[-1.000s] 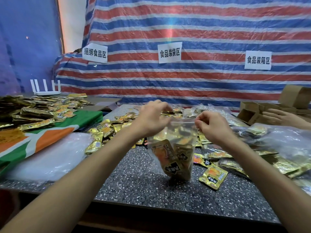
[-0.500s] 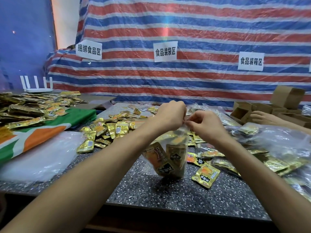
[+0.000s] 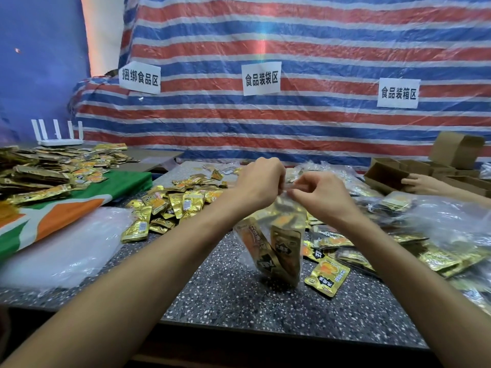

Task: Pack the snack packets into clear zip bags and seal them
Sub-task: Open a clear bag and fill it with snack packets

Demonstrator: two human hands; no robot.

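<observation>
Your surface (image 3: 225, 293) is dark grey, speckled all over with white and pale flecks. Over its middle, the clear zip bag (image 3: 276, 211) shows you gold snack packets (image 3: 284, 251) inside, each with an orange patch and a black mark lettered in white. The loose packets (image 3: 170, 205) toward the far left of the surface are the same shiny gold with orange. At the left edge you see a cloth (image 3: 66, 208) in green, orange and white bands, and a milky, see-through plastic sheet (image 3: 66, 248). Behind the far edge hangs a tarp (image 3: 318, 49) striped red, blue and white, bearing white signs (image 3: 261, 78) with black characters. Brown cardboard boxes (image 3: 457, 147) sit at the far right corner, and a white router (image 3: 59, 140) sits beyond the far left.
</observation>
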